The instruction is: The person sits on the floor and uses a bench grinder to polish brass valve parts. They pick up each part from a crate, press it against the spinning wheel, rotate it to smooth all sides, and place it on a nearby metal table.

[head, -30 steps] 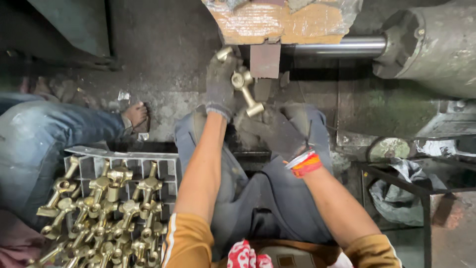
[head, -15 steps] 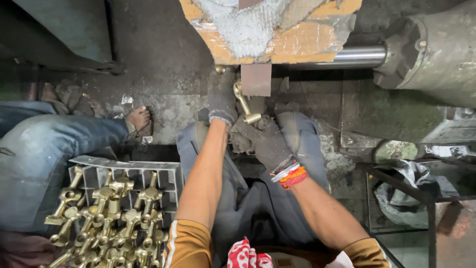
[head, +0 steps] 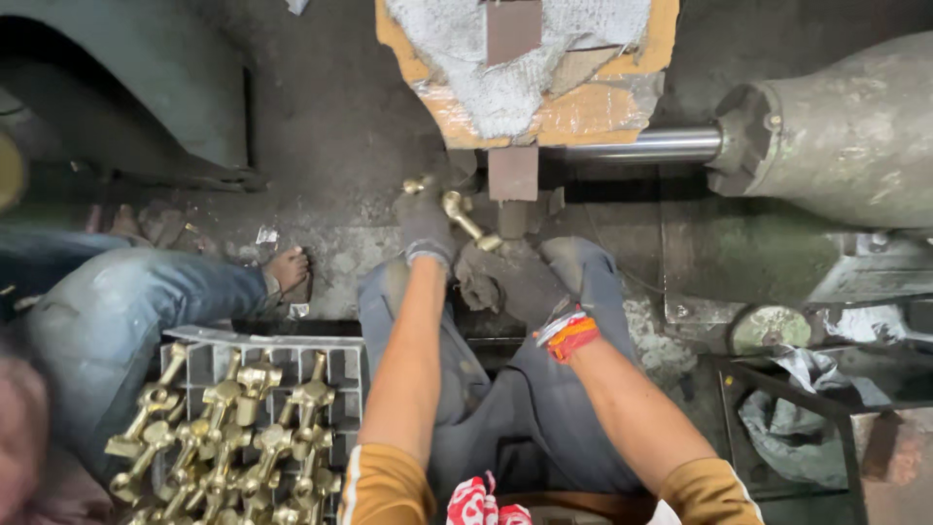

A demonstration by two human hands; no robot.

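brass fitting (head: 465, 216) is held in the gloved left hand (head: 426, 226), far centre, just below the steel block (head: 512, 173) under the padded fixture (head: 525, 78). left hand is closed around the fitting's left end; the stem points right and near. gloved right hand (head: 505, 277) sits just near of it; whether it is gripping anything cannot be told. the fitting is judged solid cast metal: stiff, fairly heavy for its size, not fragile, edges possibly rough. best gripped at the thick body, not the thin stem; gloves should limit slip. more fittings (head: 233, 428) are piled in a crate (head: 292, 350), near left. a second person's leg (head: 146, 301) is left of it.
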